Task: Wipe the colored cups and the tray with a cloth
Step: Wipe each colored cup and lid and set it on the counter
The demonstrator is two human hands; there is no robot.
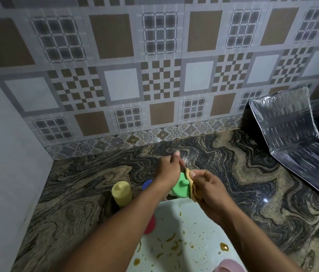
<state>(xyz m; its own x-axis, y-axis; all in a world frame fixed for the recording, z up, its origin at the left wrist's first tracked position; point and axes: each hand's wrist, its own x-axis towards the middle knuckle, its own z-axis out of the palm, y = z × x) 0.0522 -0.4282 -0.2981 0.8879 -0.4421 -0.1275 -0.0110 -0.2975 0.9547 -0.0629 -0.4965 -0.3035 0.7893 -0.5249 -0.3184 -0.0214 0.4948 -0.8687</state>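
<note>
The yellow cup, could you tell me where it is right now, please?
In the head view, the yellow cup stands upside down on the marbled counter, left of the person's left forearm, with the blue cup just to its right.

Blue cup [147,184] mostly behind forearm; pink cup [230,266] cut off.

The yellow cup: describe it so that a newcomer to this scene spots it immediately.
Start at the marbled stone counter below the patterned tile wall, then find the white tray near its front edge. The yellow cup stands upside down at the tray's far left corner, left of the person's left forearm. It is the only yellow one and stands untouched, unlike the green cup held in both hands.
</note>
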